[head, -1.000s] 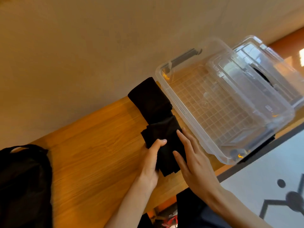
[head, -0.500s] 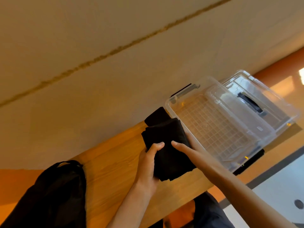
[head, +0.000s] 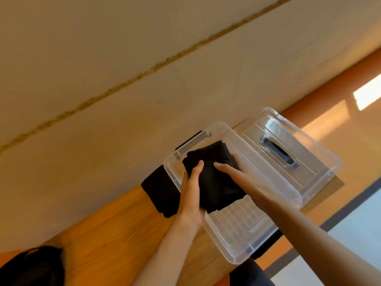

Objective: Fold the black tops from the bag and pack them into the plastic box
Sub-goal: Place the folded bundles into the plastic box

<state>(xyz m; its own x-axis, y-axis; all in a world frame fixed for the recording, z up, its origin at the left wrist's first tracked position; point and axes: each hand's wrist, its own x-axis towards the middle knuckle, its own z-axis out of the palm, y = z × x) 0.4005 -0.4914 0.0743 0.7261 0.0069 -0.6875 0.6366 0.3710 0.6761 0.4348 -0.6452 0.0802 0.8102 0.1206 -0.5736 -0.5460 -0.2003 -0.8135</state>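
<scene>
While both hands hold the folded black top (head: 214,178) at the plastic box (head: 237,221), the job is to set it down without letting the fold spring open. The left hand (head: 190,195) grips its 9 o'clock edge, thumb on top and fingers hidden beneath. The right hand (head: 245,178) clasps the 3 o'clock side, thumb lying across the cloth. The top sits at the box's 11 o'clock end, inside the walls; whether it touches the gridded floor I cannot tell.

I would lower it flat and snug into that far corner, press once, then slide the fingers out sideways rather than lift them, so the layers do not drag apart. Leaving the 5 o'clock half free suits the second black top (head: 160,193), which lies on the bench (head: 123,234) just beside the box at its 9 o'clock. The lid (head: 317,162) lies at 2 o'clock, the bag (head: 31,265) at 7 o'clock.
</scene>
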